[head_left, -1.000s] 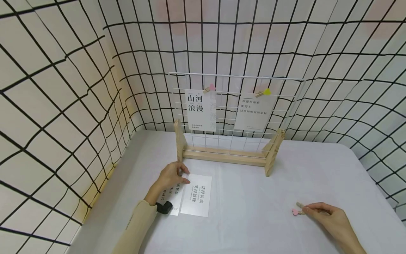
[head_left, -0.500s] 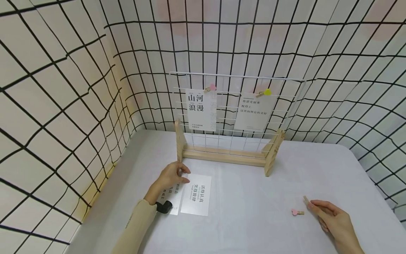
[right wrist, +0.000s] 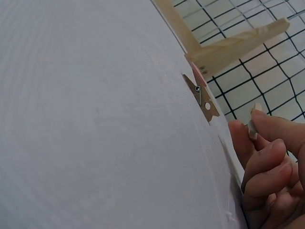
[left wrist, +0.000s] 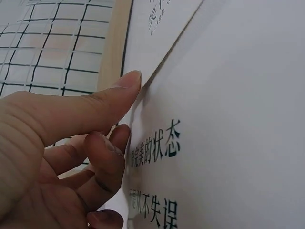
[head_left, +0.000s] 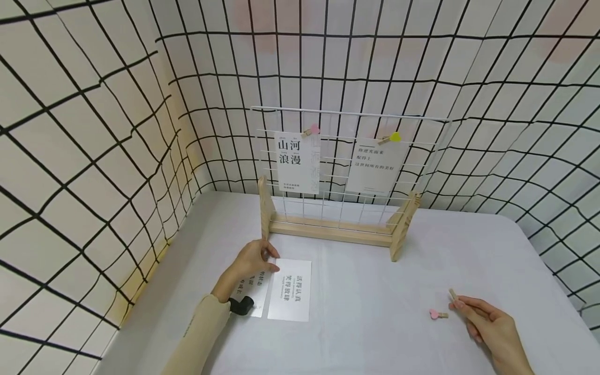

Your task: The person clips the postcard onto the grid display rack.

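Note:
My left hand [head_left: 255,260] rests by the top left corner of a white printed card [head_left: 289,299] that lies flat on the table, thumb tip at its edge, fingers loosely bent. Beneath this hand lies a second printed card [head_left: 252,291], partly covered by the hand and wrist; its large characters show in the left wrist view. My right hand [head_left: 492,325] pinches a small wooden clothespin [head_left: 452,294] between thumb and forefinger, held up over the table. Left of that hand, another clothespin [head_left: 442,315] with a pink heart lies on the tabletop.
Behind the cards stands a white wire grid rack on a wooden base [head_left: 330,232]. Two cards hang on it, the left one [head_left: 297,166] by a pink heart clothespin, the right one [head_left: 375,169] by a yellow one. Black wire mesh [head_left: 344,78] walls in the table.
My right hand has drawn slightly right, away from the pink heart clothespin on the table, carrying the other clothespin, now turned more upright. The left hand stays at the card's corner.

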Available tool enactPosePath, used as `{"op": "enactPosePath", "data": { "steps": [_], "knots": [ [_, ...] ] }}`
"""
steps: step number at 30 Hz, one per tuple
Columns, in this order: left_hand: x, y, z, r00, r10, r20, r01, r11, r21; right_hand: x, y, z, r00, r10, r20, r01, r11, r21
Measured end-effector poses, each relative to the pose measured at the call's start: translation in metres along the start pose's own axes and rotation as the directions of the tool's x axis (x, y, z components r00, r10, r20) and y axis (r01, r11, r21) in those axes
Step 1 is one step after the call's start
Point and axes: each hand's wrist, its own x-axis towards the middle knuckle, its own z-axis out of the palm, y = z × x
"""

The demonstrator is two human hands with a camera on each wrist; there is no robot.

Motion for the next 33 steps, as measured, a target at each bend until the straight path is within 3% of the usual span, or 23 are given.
{"op": "enactPosePath", "data": {
  "steps": [6, 12, 16, 20, 27, 33],
  "knots": [
    [-0.001, -0.001, -0.005, 0.999, 0.020, 0.031, -0.017, 0.996, -0.091, 0.001, -0.001, 0.000, 0.999, 0.032, -0.039, -0.031, 0.999, 0.014],
    [0.000, -0.006, -0.012, 0.988, 0.123, 0.098, -0.099, 0.970, -0.223, 0.001, -0.002, -0.001, 0.990, 0.082, -0.114, -0.080, 0.997, 0.021],
    [-0.001, -0.007, -0.016, 0.981, 0.156, 0.115, -0.125, 0.963, -0.239, -0.001, -0.001, -0.001, 0.989, 0.063, -0.135, -0.051, 0.995, 0.091],
    [-0.001, -0.008, -0.019, 0.985, 0.137, 0.108, -0.107, 0.963, -0.248, -0.001, 0.001, -0.001, 0.989, 0.058, -0.138, -0.035, 0.987, 0.157],
    [0.002, -0.011, -0.016, 0.998, 0.057, -0.029, -0.063, 0.935, -0.349, -0.001, 0.001, 0.000, 0.981, 0.095, -0.167, -0.079, 0.992, 0.097],
    [0.004, -0.011, -0.013, 0.990, -0.001, -0.143, -0.058, 0.911, -0.408, -0.003, 0.001, 0.000, 0.991, 0.035, -0.130, -0.020, 0.993, 0.119]
  ]
}}
